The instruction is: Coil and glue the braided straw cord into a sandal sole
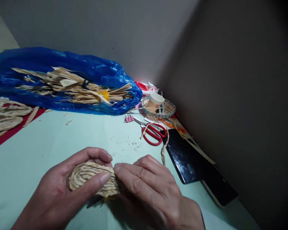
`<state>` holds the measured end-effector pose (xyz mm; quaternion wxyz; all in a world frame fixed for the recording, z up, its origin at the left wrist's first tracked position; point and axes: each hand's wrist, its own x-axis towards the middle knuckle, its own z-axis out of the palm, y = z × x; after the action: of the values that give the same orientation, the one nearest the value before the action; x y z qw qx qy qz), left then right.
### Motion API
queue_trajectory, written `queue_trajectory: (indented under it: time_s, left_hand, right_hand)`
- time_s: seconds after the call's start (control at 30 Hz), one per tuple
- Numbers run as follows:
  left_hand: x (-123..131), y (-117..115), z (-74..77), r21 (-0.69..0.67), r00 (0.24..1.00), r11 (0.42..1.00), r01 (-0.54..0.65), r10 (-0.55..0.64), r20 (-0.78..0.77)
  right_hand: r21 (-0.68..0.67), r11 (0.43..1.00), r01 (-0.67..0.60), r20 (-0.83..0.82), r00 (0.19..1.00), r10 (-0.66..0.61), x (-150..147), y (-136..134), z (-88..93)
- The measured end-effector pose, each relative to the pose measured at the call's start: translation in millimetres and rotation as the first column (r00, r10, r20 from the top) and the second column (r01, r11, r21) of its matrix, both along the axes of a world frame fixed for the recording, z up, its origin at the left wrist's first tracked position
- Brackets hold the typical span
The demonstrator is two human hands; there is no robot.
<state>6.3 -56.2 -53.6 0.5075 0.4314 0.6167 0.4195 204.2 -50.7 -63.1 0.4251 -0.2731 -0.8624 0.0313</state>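
Between my two hands is an oval coil of braided straw cord (86,172), its rows wound closely round one another. My left hand (62,188) wraps its left end, thumb across the top face and fingers behind. Over the right end lies my right hand (151,188), its fingers pressed against the coil and hiding that end. A loose tail of braided cord (163,150) rises beyond my right hand and curves over the scissors. Under the coil a small dark and yellow thing (97,202) shows, too covered to make out.
Red-handled scissors (153,133) and a pink binder clip (129,119) lie ahead. At right are a black tablet (182,159) and a phone (220,188). A woven basket (170,108) holds a paper cup (156,99). A blue plastic bag (93,64) bears straw bundles (79,86). Braided coils (9,115) sit left.
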Motion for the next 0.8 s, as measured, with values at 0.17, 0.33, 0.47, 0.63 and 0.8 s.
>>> queue_trajectory:
  time_s: [0.17, 0.33, 0.47, 0.63, 0.8]
  left_hand:
    - [-1.2, 0.6, -1.3, 0.009, 1.0, 1.0, 0.016, -0.016, -0.002]
    - [-4.4, 3.9, -3.8, 0.088, 0.996, 0.996, 0.02, -0.012, -0.088]
    - [-5.7, 4.4, -4.8, 0.113, 0.994, 0.993, 0.014, -0.002, -0.109]
    - [-5.4, 2.8, -5.1, 0.07, 0.998, 0.997, 0.031, -0.027, -0.049]
    - [-7.5, 2.6, -7.1, 0.089, 0.999, 0.995, 0.041, -0.039, -0.032]
  right_hand:
    - [-0.019, 0.999, 0.038, -0.005, 0.999, -0.038, -2.5, -0.6, 0.6]
    - [-0.022, 0.999, 0.035, -0.005, 0.999, -0.035, -0.4, 2.2, 3.0]
    - [-0.066, 0.996, 0.055, 0.013, 0.998, -0.054, 4.9, 3.2, 6.7]
    - [-0.043, 0.999, 0.015, 0.008, 1.0, -0.015, 5.1, 4.6, 6.7]
    - [-0.033, 0.998, -0.044, -0.032, 0.999, 0.043, 2.0, 7.8, 2.3]
